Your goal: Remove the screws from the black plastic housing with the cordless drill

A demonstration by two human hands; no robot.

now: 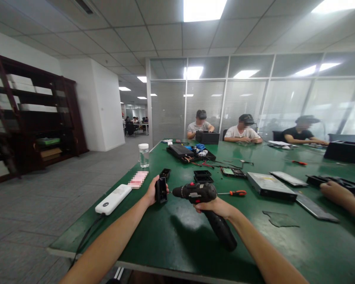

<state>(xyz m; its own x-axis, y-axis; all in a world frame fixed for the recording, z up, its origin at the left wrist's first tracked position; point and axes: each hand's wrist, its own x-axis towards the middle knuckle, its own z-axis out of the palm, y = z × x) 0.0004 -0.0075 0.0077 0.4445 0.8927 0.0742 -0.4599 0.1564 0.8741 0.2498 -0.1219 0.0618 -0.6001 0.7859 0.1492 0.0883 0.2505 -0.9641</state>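
Observation:
My left hand [152,191] is closed around a small black plastic housing [161,190], held upright above the green table with its hollow side showing. In my right hand [215,206] is a black cordless drill [195,192], its handle slanting down to the right. The drill's bit points left at the housing's side; whether the tip touches it I cannot tell. Just behind the drill lie more black plastic housings [203,178], and another one [165,173] sits beyond my left hand. A screwdriver with an orange and black handle [238,193] lies to the right of the drill.
A white power bank [113,200] with a cable and a lidded clear jar [143,156] stand along the left edge. An optical drive [271,186] and a glass-like piece [280,219] lie right. Another person's hand [337,192] reaches in there; several people sit across the table.

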